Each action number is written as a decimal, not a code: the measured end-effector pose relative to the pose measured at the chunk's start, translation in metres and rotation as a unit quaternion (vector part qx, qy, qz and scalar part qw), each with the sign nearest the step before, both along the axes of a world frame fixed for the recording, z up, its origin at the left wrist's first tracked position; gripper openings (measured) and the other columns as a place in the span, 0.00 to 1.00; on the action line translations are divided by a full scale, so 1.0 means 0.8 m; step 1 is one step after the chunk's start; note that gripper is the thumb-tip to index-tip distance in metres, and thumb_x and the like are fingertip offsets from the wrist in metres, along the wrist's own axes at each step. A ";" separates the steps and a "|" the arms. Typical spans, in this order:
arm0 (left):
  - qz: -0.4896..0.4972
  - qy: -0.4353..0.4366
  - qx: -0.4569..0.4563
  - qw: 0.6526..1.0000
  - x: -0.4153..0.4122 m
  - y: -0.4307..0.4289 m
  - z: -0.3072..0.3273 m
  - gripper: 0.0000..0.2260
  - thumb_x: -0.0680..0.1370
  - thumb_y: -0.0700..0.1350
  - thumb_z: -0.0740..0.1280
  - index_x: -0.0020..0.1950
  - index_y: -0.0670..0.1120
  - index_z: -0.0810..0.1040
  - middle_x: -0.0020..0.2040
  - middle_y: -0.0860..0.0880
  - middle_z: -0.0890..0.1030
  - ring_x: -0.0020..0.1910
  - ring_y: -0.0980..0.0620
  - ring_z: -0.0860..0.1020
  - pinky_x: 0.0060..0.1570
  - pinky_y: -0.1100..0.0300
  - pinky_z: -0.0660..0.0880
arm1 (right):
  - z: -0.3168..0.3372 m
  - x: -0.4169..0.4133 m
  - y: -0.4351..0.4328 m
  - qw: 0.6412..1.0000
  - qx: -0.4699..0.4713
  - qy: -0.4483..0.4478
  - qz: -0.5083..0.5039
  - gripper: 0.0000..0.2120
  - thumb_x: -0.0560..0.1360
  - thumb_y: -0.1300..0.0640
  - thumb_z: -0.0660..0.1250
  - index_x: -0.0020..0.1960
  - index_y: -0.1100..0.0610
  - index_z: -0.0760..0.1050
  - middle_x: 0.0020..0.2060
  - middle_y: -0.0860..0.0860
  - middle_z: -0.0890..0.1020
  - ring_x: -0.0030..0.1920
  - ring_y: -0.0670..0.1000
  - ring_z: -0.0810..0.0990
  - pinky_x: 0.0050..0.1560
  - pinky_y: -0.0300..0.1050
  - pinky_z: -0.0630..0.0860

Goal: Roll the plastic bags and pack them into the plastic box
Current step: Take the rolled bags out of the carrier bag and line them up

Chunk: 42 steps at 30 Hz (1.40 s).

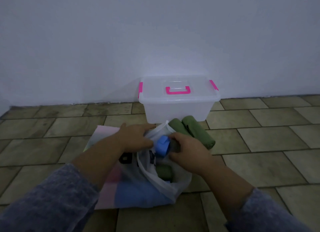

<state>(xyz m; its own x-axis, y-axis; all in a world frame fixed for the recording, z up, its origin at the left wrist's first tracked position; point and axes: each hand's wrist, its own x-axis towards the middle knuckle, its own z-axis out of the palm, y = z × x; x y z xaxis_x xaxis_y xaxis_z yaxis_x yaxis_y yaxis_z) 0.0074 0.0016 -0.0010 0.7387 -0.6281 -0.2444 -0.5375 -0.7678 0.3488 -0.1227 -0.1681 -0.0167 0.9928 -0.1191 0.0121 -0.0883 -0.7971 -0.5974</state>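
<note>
White bag (166,185): nearest, on the floor, mouth open, a green roll (163,172) inside.
Right hand (187,153): curled round the blue roll (162,146) at the bag's mouth; the roll's long axis runs left-right.
Left hand (135,138): fingers fairly straight, pressing the bag's left rim.
Box (176,110): straight beyond both hands, lid (152,86) on, probably needs opening first.

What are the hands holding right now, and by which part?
The right hand grips the blue roll by one end. The left hand rests on the rim of the white bag; whether it pinches it cannot be told.
</note>
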 end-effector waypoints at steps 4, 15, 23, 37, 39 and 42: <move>0.021 -0.089 0.006 0.996 -0.013 0.029 -0.023 0.32 0.70 0.69 0.59 0.73 0.62 0.58 0.73 0.57 0.65 0.73 0.53 0.60 0.68 0.34 0.39 | -0.003 0.020 0.010 1.000 -0.008 0.027 -0.003 0.25 0.67 0.47 0.72 0.62 0.49 0.72 0.53 0.48 0.80 0.50 0.50 0.78 0.51 0.44 0.76; 0.054 -0.114 -0.055 0.991 -0.025 0.045 -0.049 0.36 0.70 0.72 0.53 0.75 0.59 0.55 0.76 0.58 0.59 0.76 0.55 0.51 0.70 0.38 0.43 | 0.017 0.038 0.005 0.998 -0.040 0.004 -0.039 0.09 0.67 0.52 0.70 0.47 0.50 0.77 0.36 0.46 0.79 0.37 0.48 0.77 0.33 0.39 0.69; 0.043 -0.139 -0.001 0.989 -0.024 0.038 -0.052 0.33 0.71 0.72 0.54 0.74 0.62 0.57 0.76 0.60 0.58 0.76 0.54 0.51 0.69 0.35 0.44 | 0.010 0.018 -0.002 0.999 -0.037 0.026 0.025 0.21 0.68 0.48 0.71 0.60 0.48 0.74 0.48 0.46 0.79 0.45 0.46 0.77 0.45 0.39 0.71; 0.051 -0.116 -0.010 0.992 -0.021 0.038 -0.050 0.38 0.66 0.73 0.47 0.74 0.61 0.58 0.76 0.60 0.60 0.76 0.55 0.51 0.69 0.35 0.43 | 0.034 0.010 -0.019 0.999 0.010 0.031 -0.017 0.15 0.65 0.52 0.72 0.50 0.45 0.73 0.43 0.46 0.78 0.41 0.47 0.78 0.38 0.40 0.75; 0.048 -0.121 -0.005 0.991 -0.022 0.038 -0.051 0.38 0.66 0.72 0.48 0.74 0.60 0.59 0.76 0.60 0.60 0.76 0.55 0.51 0.68 0.35 0.43 | 0.051 -0.015 -0.054 0.995 0.083 0.008 -0.051 0.13 0.65 0.53 0.72 0.46 0.42 0.75 0.42 0.45 0.79 0.41 0.46 0.80 0.36 0.38 0.76; 0.044 -0.119 0.007 0.992 -0.022 0.037 -0.051 0.36 0.68 0.72 0.51 0.74 0.60 0.59 0.76 0.61 0.58 0.76 0.55 0.50 0.68 0.34 0.43 | 0.060 -0.046 -0.110 0.951 0.262 -0.092 -0.138 0.10 0.67 0.59 0.72 0.42 0.44 0.77 0.44 0.50 0.81 0.42 0.52 0.83 0.36 0.43 0.80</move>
